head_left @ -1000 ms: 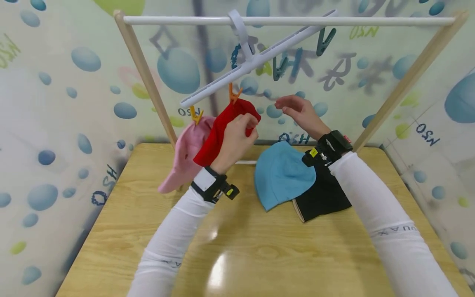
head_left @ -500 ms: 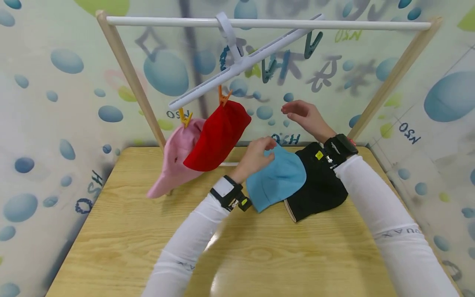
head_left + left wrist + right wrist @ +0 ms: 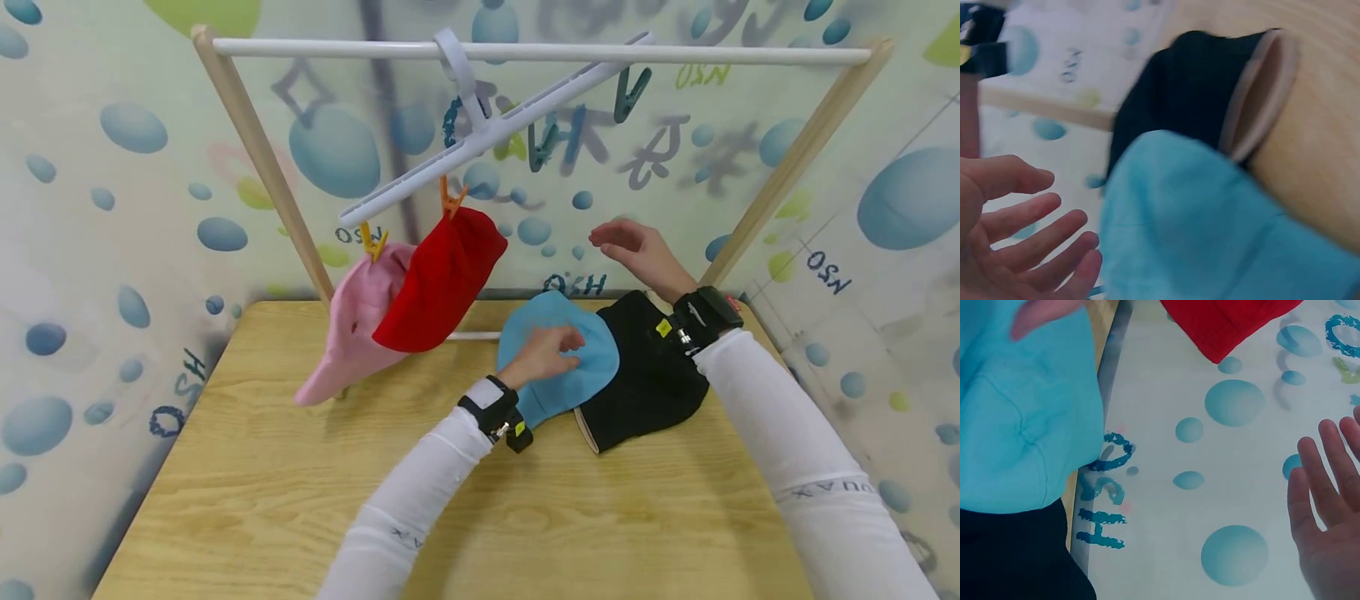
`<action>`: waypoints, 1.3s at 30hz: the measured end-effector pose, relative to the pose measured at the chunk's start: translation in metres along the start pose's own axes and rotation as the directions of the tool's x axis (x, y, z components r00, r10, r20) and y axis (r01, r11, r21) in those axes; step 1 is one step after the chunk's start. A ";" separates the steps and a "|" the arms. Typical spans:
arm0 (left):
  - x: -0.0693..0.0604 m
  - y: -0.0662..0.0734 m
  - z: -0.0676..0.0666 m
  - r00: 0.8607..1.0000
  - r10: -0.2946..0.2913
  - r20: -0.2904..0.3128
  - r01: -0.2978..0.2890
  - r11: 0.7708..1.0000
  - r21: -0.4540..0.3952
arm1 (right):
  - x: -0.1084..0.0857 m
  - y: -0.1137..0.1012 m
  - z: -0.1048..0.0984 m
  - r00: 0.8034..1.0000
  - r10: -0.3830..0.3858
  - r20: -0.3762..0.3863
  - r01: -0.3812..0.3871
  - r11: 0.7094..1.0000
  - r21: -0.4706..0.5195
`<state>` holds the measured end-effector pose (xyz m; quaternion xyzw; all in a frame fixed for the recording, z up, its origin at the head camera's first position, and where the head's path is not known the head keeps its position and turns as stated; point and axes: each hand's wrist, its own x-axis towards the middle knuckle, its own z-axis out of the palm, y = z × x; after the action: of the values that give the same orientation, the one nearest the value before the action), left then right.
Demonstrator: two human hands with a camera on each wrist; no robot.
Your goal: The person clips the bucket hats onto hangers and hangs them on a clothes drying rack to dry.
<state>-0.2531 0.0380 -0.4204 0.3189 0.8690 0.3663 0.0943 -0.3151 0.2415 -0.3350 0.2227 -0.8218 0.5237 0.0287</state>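
Observation:
A blue hat (image 3: 596, 367) lies on the table, overlapping the edge of a black hat (image 3: 645, 400). My left hand (image 3: 543, 354) is over the blue hat with bent fingers; the left wrist view shows nothing in its grasp and a gap between its fingers and the blue cloth. Higher and to the right, behind the black hat, my right hand (image 3: 645, 257) hovers empty, fingers slightly bent. To the left hang a red hat (image 3: 446, 287) from an orange clip (image 3: 452, 202) and a pink hat (image 3: 360, 325) from a yellow clip (image 3: 372, 243).
A white hanger (image 3: 480, 137) hangs tilted from the white rail (image 3: 337, 47) of a wooden-legged rack. Two dark green clips (image 3: 632, 93) dangle unloaded from its right half. Patterned walls close in behind and beside the wooden table (image 3: 300, 500).
My left hand has moved from the red hat rightward and down to above the blue hat. My right hand has shifted slightly right and lower. The head view has turned a little right.

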 end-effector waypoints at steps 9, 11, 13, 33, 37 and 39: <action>-0.008 -0.014 0.039 0.981 -0.033 0.192 -0.015 0.969 0.245 | -0.003 0.005 0.003 0.999 -0.006 0.036 0.008 0.998 -0.055; -0.011 -0.016 0.042 0.978 -0.056 0.199 0.005 0.970 0.245 | -0.003 0.005 0.003 0.999 -0.004 0.044 0.006 0.998 -0.063; -0.013 -0.016 0.042 0.977 -0.077 0.198 0.027 0.969 0.245 | -0.003 0.005 0.003 0.999 -0.001 0.051 0.005 0.998 -0.068; -0.031 -0.017 0.032 0.938 -0.345 0.030 0.302 0.856 0.419 | 0.000 0.000 0.006 0.999 0.014 0.039 -0.012 0.998 -0.062; -0.032 -0.021 0.031 0.939 -0.344 0.010 0.310 0.859 0.407 | 0.006 -0.005 0.004 1.000 -0.003 0.029 0.005 0.997 -0.072; -0.032 -0.022 0.030 0.943 -0.332 -0.008 0.305 0.855 0.420 | 0.009 -0.008 0.004 1.000 -0.012 0.028 0.014 0.997 -0.075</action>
<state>-0.2270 0.0234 -0.4597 0.1951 0.9640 0.1418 0.1120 -0.3191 0.2319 -0.3271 0.2340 -0.8398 0.4890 0.0290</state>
